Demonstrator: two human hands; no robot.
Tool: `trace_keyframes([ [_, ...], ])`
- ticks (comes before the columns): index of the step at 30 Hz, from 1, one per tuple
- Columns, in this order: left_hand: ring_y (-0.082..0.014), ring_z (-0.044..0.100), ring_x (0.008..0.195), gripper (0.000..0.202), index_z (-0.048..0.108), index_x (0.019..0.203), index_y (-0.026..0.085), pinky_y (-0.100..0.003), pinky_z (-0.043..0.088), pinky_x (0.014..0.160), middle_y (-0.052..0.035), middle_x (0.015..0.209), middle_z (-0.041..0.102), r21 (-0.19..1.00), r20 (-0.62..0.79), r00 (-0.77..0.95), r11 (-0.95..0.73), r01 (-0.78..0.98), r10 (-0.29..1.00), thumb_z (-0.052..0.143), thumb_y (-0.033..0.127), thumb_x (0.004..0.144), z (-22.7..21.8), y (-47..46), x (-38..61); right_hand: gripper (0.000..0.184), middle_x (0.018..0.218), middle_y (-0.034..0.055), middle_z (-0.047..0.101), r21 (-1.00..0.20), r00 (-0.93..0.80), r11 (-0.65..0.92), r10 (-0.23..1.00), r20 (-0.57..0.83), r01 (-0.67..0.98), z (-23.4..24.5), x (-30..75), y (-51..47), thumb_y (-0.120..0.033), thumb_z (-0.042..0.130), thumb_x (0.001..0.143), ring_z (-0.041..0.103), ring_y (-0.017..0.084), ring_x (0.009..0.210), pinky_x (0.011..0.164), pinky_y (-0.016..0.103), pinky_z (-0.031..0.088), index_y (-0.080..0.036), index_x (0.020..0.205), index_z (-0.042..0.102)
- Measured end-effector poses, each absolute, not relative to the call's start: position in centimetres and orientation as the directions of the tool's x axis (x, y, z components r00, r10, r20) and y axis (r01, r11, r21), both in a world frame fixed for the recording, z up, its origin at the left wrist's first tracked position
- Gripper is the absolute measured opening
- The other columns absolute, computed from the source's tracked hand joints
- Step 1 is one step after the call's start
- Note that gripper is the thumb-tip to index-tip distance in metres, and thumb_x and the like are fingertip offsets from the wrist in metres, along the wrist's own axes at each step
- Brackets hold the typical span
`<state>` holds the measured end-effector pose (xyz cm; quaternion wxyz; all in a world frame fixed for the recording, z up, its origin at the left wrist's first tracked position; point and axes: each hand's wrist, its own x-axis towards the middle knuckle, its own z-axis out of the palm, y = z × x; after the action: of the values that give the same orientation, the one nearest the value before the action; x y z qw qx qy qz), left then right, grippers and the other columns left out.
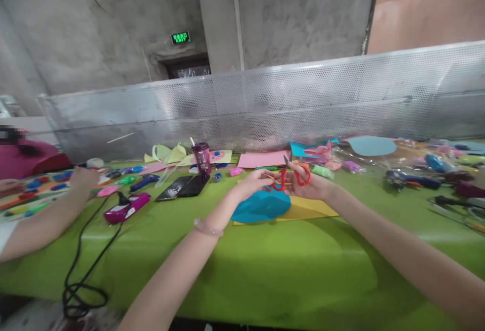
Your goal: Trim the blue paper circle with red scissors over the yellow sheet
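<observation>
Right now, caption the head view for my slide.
Right hand holds red scissors, left hand touches them above blue paper on a green table.

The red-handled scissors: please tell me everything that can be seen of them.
The red-handled scissors are small, with two red loops that look like plastic. They appear lifted above the blue paper piece and the yellow paper sheet, which lie on the green table cover. The right hand holds one loop with its fingers; the left hand reaches the other loop. The blades are too blurred to tell whether they are open.
</observation>
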<state>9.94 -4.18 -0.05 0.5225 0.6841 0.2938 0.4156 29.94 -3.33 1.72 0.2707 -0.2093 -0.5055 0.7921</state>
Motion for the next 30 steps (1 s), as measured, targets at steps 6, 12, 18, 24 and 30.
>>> trace_keyframes([
  [6, -0.0172, 0.057, 0.083, 0.025, 0.056, 0.096, 0.016, -0.030, 0.045, 0.069, -0.0090, 0.092, 0.060, 0.946, 0.302, 0.428, -0.324, -0.024, 0.852, 0.060, 0.023, 0.072, 0.0, -4.1, 9.9, 0.044, 0.086, 0.0064, 0.064, -0.895, -0.750, -0.355, 0.660, -0.037, -0.269, 2.3, 29.5, -4.2, -0.050, 0.035, 0.086, 0.057, 0.014, 0.075, 0.067, 0.027, 0.045, -0.017, 0.085, 0.064],
  [12, -0.0143, 0.057, 0.078, 0.027, 0.055, 0.097, 0.017, -0.028, 0.044, 0.067, -0.0064, 0.089, 0.058, 0.925, 0.371, 0.403, -0.369, -0.086, 0.836, 0.061, 0.025, 0.072, 0.5, -4.6, 10.1, 0.052, 0.084, 0.0071, 0.064, -0.888, -0.750, -0.347, 0.661, -0.005, -0.300, 2.0, 29.3, -4.0, -0.058, 0.031, 0.083, 0.057, 0.015, 0.077, 0.072, 0.028, 0.043, -0.018, 0.083, 0.063],
  [18, -0.0130, 0.056, 0.069, 0.026, 0.055, 0.097, 0.018, -0.029, 0.044, 0.063, -0.0060, 0.085, 0.059, 0.935, 0.348, 0.443, -0.342, -0.097, 0.826, 0.060, 0.023, 0.071, 0.6, -4.9, 10.3, 0.049, 0.078, 0.0049, 0.064, -0.887, -0.731, -0.330, 0.683, 0.012, -0.323, 1.8, 29.2, -3.8, -0.056, 0.033, 0.084, 0.057, 0.015, 0.077, 0.073, 0.028, 0.043, -0.017, 0.083, 0.064],
  [24, -0.0164, 0.060, 0.070, 0.041, 0.051, 0.108, 0.016, -0.034, 0.045, 0.068, -0.0091, 0.085, 0.062, 0.968, 0.243, 0.490, -0.240, -0.070, 0.837, 0.064, 0.021, 0.069, 0.6, -5.0, 10.3, 0.044, 0.089, 0.0073, 0.064, -0.954, -0.727, -0.181, 0.684, 0.053, -0.240, 2.3, 29.1, -4.4, -0.050, 0.036, 0.085, 0.056, 0.016, 0.079, 0.078, 0.033, 0.043, -0.016, 0.083, 0.064],
  [30, -0.0154, 0.061, 0.073, 0.039, 0.053, 0.106, 0.014, -0.034, 0.047, 0.072, -0.0078, 0.084, 0.063, 0.956, 0.293, 0.457, -0.272, -0.112, 0.840, 0.065, 0.017, 0.070, 0.3, -4.4, 9.9, 0.036, 0.105, 0.0093, 0.059, -0.996, -0.760, -0.065, 0.650, 0.004, -0.061, 2.2, 30.6, -3.3, -0.044, 0.048, 0.082, 0.058, 0.017, 0.087, 0.079, 0.033, 0.046, -0.019, 0.106, 0.057],
])
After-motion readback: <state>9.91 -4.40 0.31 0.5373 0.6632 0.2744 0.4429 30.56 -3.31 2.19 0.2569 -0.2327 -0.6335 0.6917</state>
